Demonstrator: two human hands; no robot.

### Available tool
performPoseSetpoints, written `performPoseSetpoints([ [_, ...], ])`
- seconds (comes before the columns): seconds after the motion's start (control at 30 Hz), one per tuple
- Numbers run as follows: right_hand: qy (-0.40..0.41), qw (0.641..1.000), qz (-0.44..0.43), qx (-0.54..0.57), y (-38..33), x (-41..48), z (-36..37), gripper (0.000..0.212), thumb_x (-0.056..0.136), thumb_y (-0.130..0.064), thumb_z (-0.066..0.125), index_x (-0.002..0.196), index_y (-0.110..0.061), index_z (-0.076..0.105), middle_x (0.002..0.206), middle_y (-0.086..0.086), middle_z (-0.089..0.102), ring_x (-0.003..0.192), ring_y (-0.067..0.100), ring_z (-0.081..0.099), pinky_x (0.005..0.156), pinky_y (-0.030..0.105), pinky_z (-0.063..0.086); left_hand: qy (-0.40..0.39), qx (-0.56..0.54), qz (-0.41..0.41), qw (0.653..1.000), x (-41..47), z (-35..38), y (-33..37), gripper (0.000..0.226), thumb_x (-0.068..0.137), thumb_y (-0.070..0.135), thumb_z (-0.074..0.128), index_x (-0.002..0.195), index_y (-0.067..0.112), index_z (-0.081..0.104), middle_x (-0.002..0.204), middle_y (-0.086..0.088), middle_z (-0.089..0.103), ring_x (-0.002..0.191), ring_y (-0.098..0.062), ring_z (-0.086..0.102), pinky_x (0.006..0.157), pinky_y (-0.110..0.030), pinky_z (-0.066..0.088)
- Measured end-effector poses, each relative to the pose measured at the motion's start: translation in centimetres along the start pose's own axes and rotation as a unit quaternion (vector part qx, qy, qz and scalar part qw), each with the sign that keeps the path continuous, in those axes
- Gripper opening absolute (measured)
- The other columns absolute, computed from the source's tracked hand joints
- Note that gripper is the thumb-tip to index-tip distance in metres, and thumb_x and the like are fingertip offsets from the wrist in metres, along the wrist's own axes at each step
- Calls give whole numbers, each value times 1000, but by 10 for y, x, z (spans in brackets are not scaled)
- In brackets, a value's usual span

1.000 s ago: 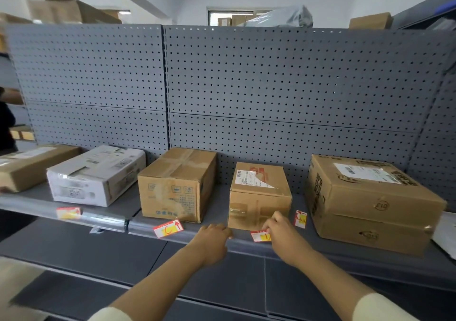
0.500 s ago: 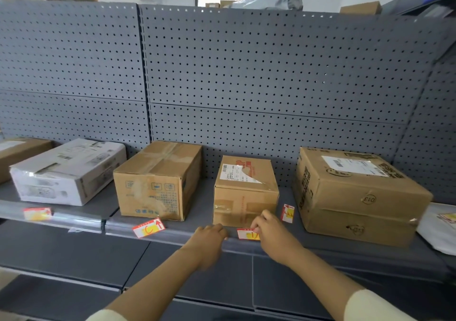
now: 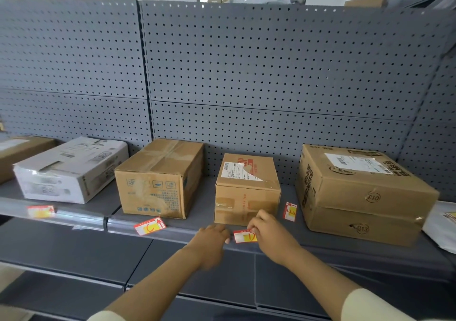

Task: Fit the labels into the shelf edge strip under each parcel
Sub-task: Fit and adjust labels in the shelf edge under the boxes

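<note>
At strip, both hands, left and right, pinch label D; uneven pressure could buckle it.

From my seat, the label at lower centre is only partly readable: my right hand covers its right end, so I cannot tell how its edge sits in the shelf edge strip. The fingertips of my left hand are smeared by motion, and I cannot tell whether they touch the label. At far left, a brown parcel is cut off by the frame edge, and the label below the white parcel is too blurred to read. At far right, a pale package runs out of frame. Print on the shipping stickers is too small to make out.
</note>
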State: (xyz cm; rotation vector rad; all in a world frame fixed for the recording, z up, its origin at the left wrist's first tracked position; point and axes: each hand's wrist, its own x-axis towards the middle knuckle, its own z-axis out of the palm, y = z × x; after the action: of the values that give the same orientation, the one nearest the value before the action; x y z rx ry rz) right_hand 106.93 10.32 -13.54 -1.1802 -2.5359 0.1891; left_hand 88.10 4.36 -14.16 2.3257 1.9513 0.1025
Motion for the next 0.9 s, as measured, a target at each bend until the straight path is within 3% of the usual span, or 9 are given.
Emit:
performPoseSetpoints([
  [0.2, 21, 1000, -9, 14, -4, 3, 7, 19, 100, -13, 44, 108, -15, 61, 113, -2, 47, 98, 15, 51, 86, 32, 48, -15, -13, 3, 1000, -2, 0, -2, 40, 89, 9, 55, 128, 17, 51, 137, -3, 47, 125, -24, 46, 108, -35, 38],
  [0.33, -12, 1000, -8, -22, -4, 4, 12, 23, 95, -5, 50, 111, -16, 61, 114, -1, 48, 103, 17, 52, 87, 31, 49, -9, -16, -5, 1000, -1, 2, -1, 42, 89, 10, 56, 129, 18, 51, 137, -3, 48, 126, -24, 46, 108, -36, 39],
  [0.6, 29, 999, 11, -23, -9, 7, 17, 17, 95, -17, 54, 103, -17, 70, 107, 1, 63, 103, 17, 55, 82, 31, 46, 6, -6, -3, 1000, 4, 3, -3, 37, 92, 11, 51, 129, 16, 52, 135, -5, 49, 126, -25, 46, 108, -37, 39],
  [0.9, 20, 998, -3, -63, -10, 8, 16, 17, 95, -19, 55, 102, -17, 70, 108, 1, 65, 103, 18, 55, 86, 31, 46, 15, 0, 1, 1000, 4, 5, -3, 35, 95, 14, 49, 130, 17, 51, 136, -4, 50, 125, -24, 46, 106, -37, 41],
])
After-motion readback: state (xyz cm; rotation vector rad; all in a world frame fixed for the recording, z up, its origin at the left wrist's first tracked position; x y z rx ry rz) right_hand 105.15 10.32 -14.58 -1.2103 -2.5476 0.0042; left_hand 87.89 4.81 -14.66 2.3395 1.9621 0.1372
